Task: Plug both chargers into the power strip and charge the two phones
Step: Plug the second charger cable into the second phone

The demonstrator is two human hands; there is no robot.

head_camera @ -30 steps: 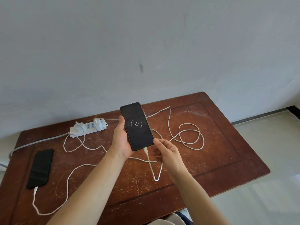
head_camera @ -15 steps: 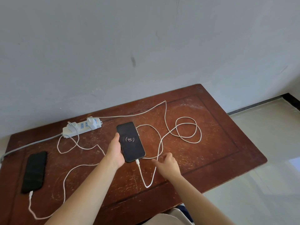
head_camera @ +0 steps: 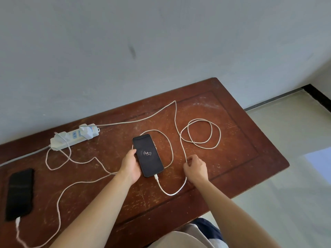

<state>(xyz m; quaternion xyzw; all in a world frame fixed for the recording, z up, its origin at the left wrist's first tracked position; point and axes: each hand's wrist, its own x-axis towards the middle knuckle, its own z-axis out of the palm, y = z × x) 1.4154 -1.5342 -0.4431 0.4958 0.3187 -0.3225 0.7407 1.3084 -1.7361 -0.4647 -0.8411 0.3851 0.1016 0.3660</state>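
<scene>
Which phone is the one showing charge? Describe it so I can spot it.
On the brown table, look mid-table, right of the white power strip. That phone lies at the left hand, screen lit with 54%; the other phone, far left, is dark.

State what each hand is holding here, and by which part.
Left hand grips the lit phone by its left edge, flat on the table. Right hand pinches its white cable mid-run.

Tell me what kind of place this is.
Probably a plain room indoors, home or office unclear: a worn wooden table pushed against a bare painted wall, pale tiled floor with dark skirting.
</scene>
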